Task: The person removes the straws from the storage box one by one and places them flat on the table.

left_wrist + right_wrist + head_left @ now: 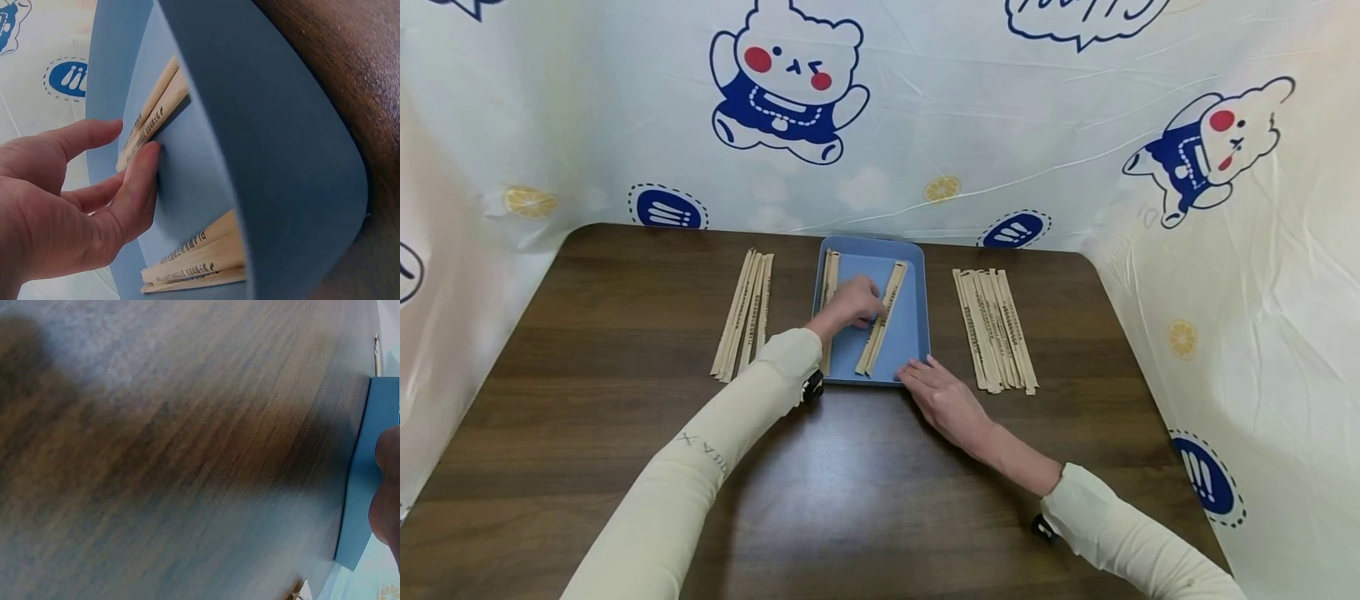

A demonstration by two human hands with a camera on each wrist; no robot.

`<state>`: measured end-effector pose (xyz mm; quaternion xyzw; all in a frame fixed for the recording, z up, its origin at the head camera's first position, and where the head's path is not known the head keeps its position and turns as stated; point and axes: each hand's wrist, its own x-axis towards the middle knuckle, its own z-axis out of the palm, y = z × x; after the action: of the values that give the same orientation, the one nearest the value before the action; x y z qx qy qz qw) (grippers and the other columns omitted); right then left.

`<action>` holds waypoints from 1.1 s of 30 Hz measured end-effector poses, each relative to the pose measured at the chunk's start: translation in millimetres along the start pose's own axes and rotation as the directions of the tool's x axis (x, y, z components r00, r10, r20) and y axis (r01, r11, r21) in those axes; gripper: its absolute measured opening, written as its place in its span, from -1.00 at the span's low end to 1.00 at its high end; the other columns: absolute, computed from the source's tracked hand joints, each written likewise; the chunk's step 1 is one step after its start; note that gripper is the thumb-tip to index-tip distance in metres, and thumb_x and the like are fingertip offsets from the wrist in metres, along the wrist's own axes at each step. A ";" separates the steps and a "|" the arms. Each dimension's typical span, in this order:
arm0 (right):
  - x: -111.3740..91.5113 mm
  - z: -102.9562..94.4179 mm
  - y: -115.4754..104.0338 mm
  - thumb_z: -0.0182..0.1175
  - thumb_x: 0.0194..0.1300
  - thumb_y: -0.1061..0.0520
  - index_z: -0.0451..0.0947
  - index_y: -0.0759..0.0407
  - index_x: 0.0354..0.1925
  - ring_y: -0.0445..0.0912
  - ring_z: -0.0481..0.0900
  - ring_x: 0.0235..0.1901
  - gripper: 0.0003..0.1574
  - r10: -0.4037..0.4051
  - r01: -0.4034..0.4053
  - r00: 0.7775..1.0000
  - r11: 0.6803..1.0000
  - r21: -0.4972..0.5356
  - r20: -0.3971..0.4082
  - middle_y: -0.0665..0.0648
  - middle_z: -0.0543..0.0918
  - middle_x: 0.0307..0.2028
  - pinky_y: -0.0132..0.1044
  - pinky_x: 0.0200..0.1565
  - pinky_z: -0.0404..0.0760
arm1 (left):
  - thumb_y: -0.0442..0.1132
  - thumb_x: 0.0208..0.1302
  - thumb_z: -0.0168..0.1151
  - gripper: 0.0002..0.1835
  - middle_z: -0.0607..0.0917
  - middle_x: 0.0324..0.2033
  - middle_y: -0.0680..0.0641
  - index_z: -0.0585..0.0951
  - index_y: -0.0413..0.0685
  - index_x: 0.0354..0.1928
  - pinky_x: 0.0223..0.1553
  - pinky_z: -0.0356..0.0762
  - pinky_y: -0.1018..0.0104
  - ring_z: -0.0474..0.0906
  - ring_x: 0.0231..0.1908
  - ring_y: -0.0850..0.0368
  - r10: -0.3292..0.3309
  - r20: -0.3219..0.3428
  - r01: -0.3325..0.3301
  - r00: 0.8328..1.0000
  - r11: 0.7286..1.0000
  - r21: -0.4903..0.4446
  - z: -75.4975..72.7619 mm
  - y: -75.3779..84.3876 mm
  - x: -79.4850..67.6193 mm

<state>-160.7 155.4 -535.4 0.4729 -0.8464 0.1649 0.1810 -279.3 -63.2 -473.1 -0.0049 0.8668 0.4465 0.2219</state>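
Note:
A blue tray holds paper-wrapped chopsticks. A slanted pair of wrapped chopsticks lies near the tray's middle, and more wrapped chopsticks lie along its left wall. Over the tray, my left hand has its fingertips right at the slanted pair. In the left wrist view the thumb and forefinger stand apart beside these chopsticks. My right hand rests with extended fingers at the tray's near right corner. Only part of that hand shows in the right wrist view, against the tray's side wall.
A fanned bundle of wrapped chopsticks lies left of the tray on the brown wooden table. Another bundle lies to its right. A printed cloth with cartoon bears hangs around the table's back and sides.

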 end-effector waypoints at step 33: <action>1.2 -0.1 -0.9 0.29 0.27 0.38 0.61 0.38 0.12 0.11 0.59 0.14 -0.57 -0.006 0.006 1.000 1.000 -0.006 -0.011 0.29 0.67 0.05 0.06 0.27 0.43 | -0.55 0.10 0.05 -0.56 0.18 -0.77 0.05 0.08 0.03 -0.63 -0.64 0.13 0.35 0.17 -0.73 0.19 0.118 -0.060 -0.100 0.991 0.964 0.248 8.5 2.0 4.5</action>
<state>-160.5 154.1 -534.7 0.4740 -0.8444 0.1645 0.1877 -280.5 -54.6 -477.6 0.0535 0.9217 0.3476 0.1634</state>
